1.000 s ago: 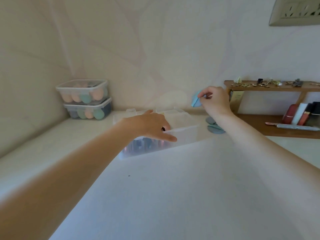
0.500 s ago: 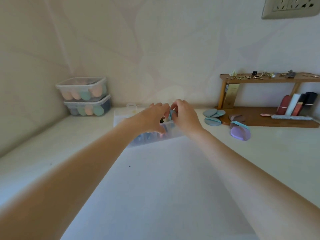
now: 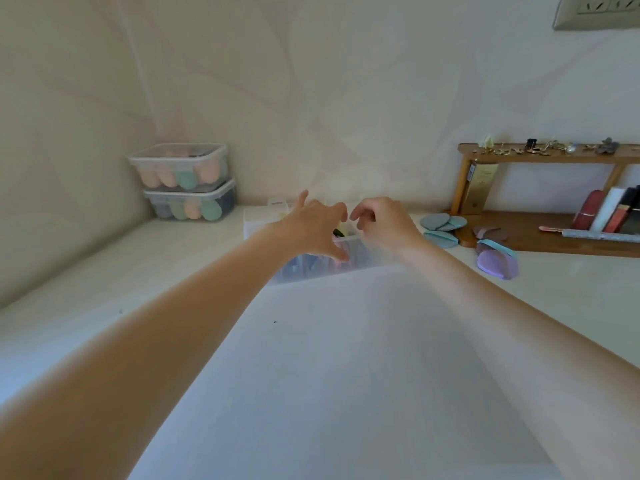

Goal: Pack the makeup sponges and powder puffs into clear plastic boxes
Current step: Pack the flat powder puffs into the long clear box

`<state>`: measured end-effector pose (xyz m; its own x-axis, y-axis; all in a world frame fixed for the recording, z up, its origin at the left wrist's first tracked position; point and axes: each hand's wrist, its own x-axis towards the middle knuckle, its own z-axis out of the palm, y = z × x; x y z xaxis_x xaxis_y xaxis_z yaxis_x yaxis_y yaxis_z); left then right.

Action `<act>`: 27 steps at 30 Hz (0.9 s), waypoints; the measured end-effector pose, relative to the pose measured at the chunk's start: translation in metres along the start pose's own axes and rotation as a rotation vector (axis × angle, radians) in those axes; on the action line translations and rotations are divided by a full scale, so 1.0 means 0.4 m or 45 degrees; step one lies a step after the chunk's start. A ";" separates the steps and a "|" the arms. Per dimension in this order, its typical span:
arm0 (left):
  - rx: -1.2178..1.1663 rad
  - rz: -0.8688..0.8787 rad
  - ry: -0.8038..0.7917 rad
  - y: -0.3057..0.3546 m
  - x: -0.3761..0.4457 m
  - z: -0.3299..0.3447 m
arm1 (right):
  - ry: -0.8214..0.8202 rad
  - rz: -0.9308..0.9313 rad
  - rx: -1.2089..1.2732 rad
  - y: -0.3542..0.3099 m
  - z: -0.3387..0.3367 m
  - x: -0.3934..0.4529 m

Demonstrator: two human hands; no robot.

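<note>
I see the clear box (image 3: 311, 268) open, its frosted wall showing blurred blue and pink shapes; my left hand (image 3: 313, 230) spreads over it, thumb on the front wall. My right hand (image 3: 384, 223) hovers beside, fingers loosely curled, holding nothing.

An open clear plastic box (image 3: 304, 268) held dim upright puffs, grey-blue puffs (image 3: 442, 225) and a lilac puff (image 3: 497, 265) lay rightward, and two lidded boxes (image 3: 188, 183) of sponges stood stacked.

White counter (image 3: 346, 375) holds clear boxes (image 3: 194, 209) (two stacked), puffs (image 3: 498, 266).

Pale marbled wall (image 3: 311, 81), white counter (image 3: 346, 358), wooden shelf (image 3: 540, 233) at right, socket plate (image 3: 595, 12) above.
</note>
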<state>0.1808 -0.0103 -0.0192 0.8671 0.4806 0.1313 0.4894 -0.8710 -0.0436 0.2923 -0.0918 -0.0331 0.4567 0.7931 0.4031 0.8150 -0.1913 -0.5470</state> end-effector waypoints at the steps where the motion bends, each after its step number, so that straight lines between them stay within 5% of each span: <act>1: -0.011 0.003 -0.010 0.000 0.004 -0.001 | 0.013 0.017 0.040 0.000 -0.011 0.004; 5: -0.088 0.042 -0.015 0.000 0.014 0.000 | 0.006 0.034 -0.019 0.010 -0.055 0.022; 13: -0.265 0.080 0.020 0.012 0.001 0.002 | -0.660 0.091 -0.421 -0.052 -0.042 0.018; 22: -0.374 0.082 0.010 -0.007 0.000 0.003 | -0.653 0.172 -0.284 -0.049 -0.037 0.028; 27: -0.134 0.148 0.065 -0.002 0.009 -0.006 | -0.630 0.210 -0.191 -0.050 -0.049 0.026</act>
<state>0.1833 -0.0081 -0.0163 0.9100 0.3728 0.1816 0.3715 -0.9275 0.0426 0.2878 -0.0914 -0.0037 0.3901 0.9161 -0.0924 0.8053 -0.3881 -0.4483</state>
